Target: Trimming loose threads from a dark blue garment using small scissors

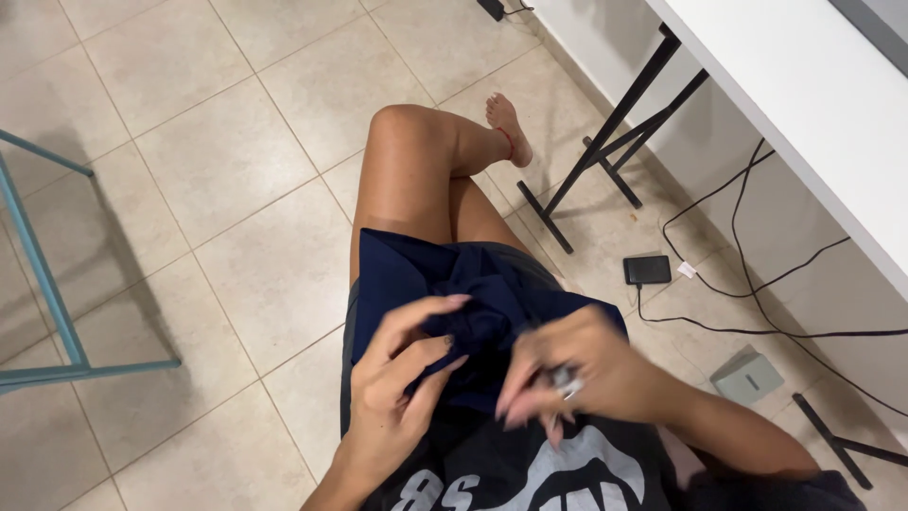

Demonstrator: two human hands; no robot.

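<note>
Down on the lap, a bunched piece of dark navy blue fabric [473,293] lies spread across the thighs of the seated person, one bare leg [416,170] stretched out over the beige tiled floor [218,161]. Both hands meet at the near edge of the cloth. The left hand [402,378] has its fingers curled in, thumb and forefinger pinching a fold of the navy fabric, which seems to keep that edge taut and raised off the lap. The right hand [577,374] is blurred; its fingers bend down onto the cloth just beside the left, and something small and silvery [566,381] shows at the knuckles, but whether it is a ring or a held thing cannot be told, nor how firmly this hand grips. Resting the cloth on the thighs gives it support close to the eyes. To the right stands a white counter [804,104] on black metal legs [615,132], with black cables [747,284] trailing beneath and a small black box [647,270] lying on the tiles.
</note>
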